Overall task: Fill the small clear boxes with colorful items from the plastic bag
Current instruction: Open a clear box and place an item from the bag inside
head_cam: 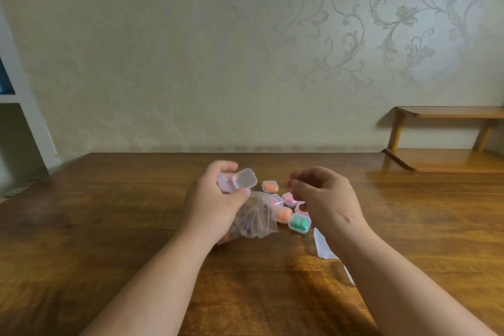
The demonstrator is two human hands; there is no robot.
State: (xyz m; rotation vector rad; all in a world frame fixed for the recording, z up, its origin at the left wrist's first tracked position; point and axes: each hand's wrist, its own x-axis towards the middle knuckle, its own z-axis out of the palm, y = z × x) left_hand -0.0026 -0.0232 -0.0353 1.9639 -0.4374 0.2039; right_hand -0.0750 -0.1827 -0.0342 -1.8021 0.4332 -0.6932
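Left hand [215, 199] grips a clear box [244, 179], lid open, with the plastic bag [256, 219] just beneath, mid-table [109, 226]. Right hand [321, 199] is apart to the right, fingers curled; whether it holds anything cannot be told. Filled boxes [299, 222] lie between the hands.

A home room: cream floral-scrolled wallpaper [354, 35], a polished brown wooden table [109, 226], a two-tier honey-coloured wooden shelf [450, 139].

Wooden table [109, 226] with filled clear boxes [298, 222] and clear plastic pieces [323, 247]
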